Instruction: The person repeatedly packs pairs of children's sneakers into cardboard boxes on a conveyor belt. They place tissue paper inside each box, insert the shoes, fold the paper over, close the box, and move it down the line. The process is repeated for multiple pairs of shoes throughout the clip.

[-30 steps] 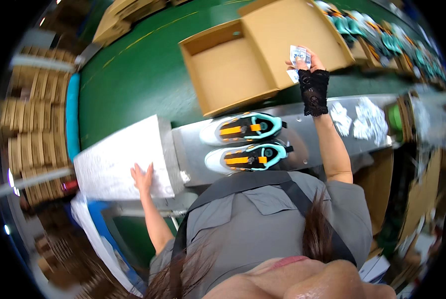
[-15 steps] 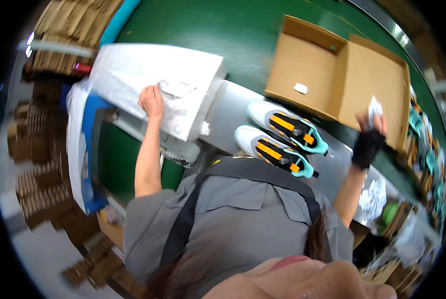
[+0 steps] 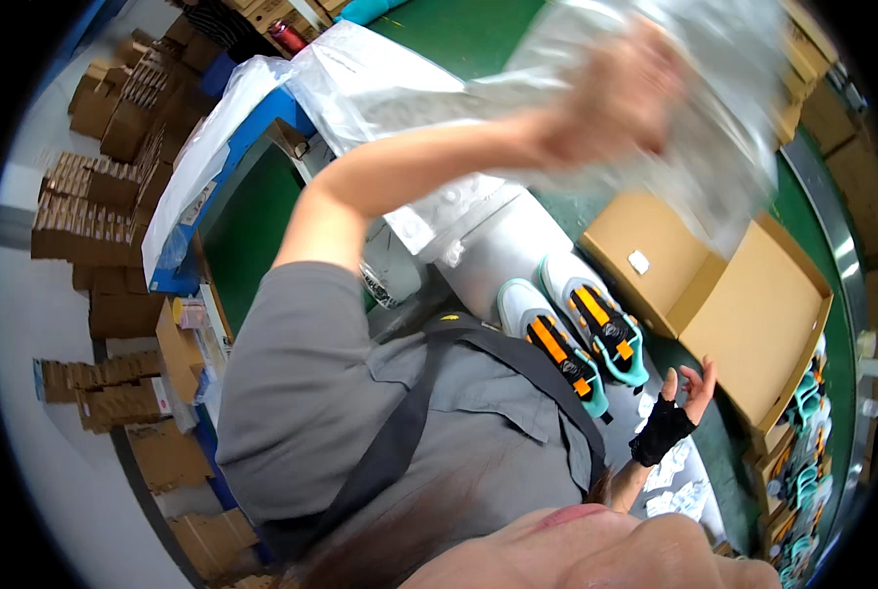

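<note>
so afaict the step in hand was getting a clear plastic sheet (image 3: 723, 118) over to the open box (image 3: 758, 314). the left hand (image 3: 620, 98) had it up high, off the far left side of the box, fist clenched on it. pretty blurry tbh, couldn't make out each finger, but def gripping. the sheet hung bunched & hid part of the box's far edge, w/ more of it trailing off to the left of the box, toward a white stack (image 3: 360, 59).

the right hand (image 3: 692, 402), the one in the black glove (image 3: 663, 432), was free: fingers loosely spread, nothing in them that i could see. it sat just by the near edge of the box, couldn't tell if touching.

the shoes (image 3: 596, 316) were side by side on the metal bench (image 3: 527, 236), just left of the box, so outside it. one small white packet (image 3: 639, 262) lay inside the box's left half. bunch of loose papers (image 3: 679, 501) on the bench too, on the near side of the box.

imo the next move called for the right hand to catch a free edge, so the sheet could be spread & lowered by the box w/o folding on itself. main risk was prob thin plastic clinging or snagging on a box wall, b/c it was so bunched.
</note>
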Motion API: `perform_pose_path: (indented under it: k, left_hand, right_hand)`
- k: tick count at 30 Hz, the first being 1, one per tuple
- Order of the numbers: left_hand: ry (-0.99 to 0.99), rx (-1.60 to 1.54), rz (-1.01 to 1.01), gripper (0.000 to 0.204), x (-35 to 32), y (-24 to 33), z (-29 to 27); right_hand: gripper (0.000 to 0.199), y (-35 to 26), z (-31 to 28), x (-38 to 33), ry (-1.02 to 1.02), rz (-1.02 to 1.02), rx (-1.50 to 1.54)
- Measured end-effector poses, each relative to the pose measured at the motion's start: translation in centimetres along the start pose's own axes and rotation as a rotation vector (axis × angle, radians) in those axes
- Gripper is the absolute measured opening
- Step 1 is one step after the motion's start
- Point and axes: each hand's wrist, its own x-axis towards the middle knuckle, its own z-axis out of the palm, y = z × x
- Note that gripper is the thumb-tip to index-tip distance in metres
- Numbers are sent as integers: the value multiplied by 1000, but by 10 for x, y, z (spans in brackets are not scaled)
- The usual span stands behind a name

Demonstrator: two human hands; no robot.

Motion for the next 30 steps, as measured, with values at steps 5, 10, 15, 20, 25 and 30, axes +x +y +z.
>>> perform_pose_path:
  k: [5,10,15,20,25,30]
  left_hand:
    - [-320,-365,-116,29,14,49,132]
    - [-306,-119,411,57,-11,20,182]
    - [-726,608,165,59,-90,-104,135]
    - [-640,713,-294,71,-104,-164,64]
    - [-328,326,-989,94,-138,-279,32]
    - [-396,-78,-1395,89,-108,-251,50]
  right_hand:
    - [47,-72,23,79,44,0,830]
    - [17,19,-9,140,551,71,715]
    - [23,89,-105,126,1058,220,782]
    - [21,149,-175,57,1180,273,738]
    - [46,143,-143,5,1106,384,-11]
    - [35,5,-31,-48,-238,-311,-537]
